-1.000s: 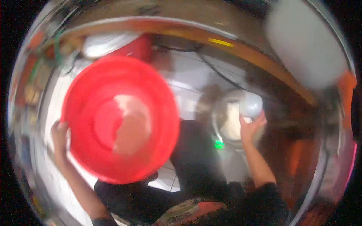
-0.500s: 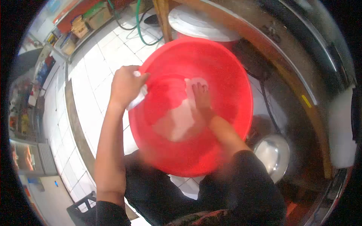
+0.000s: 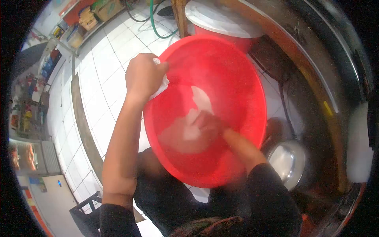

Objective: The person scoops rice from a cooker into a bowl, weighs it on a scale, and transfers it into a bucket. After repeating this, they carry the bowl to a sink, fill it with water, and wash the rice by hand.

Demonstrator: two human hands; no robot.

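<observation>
A large red basin [image 3: 244,94] stands in front of my legs, tilted a little. At its upper left rim my left hand [image 3: 144,75] is closed, with a crumpled white cloth [image 3: 161,87] bunched between palm and rim. Pale, flour-like material [image 3: 202,98] lies in an uneven patch on the bottom of the basin. My right hand [image 3: 209,122] reaches inside, low over this patch, and overlaps its right part. Motion smears its fingers, so I cannot tell whether they hold anything.
A shiny metal bowl [image 3: 285,164] sits right of the basin. Behind it is a red tub with a white lid [image 3: 221,19]. A wooden post [image 3: 180,17] and a green hose [image 3: 153,23] stand near. A black crate [image 3: 87,209] is at lower left on white tiles.
My right hand has moved down and toward me across the pale patch, and its fingers have become blurred. My left hand still grips at the rim. The view has shifted slightly.
</observation>
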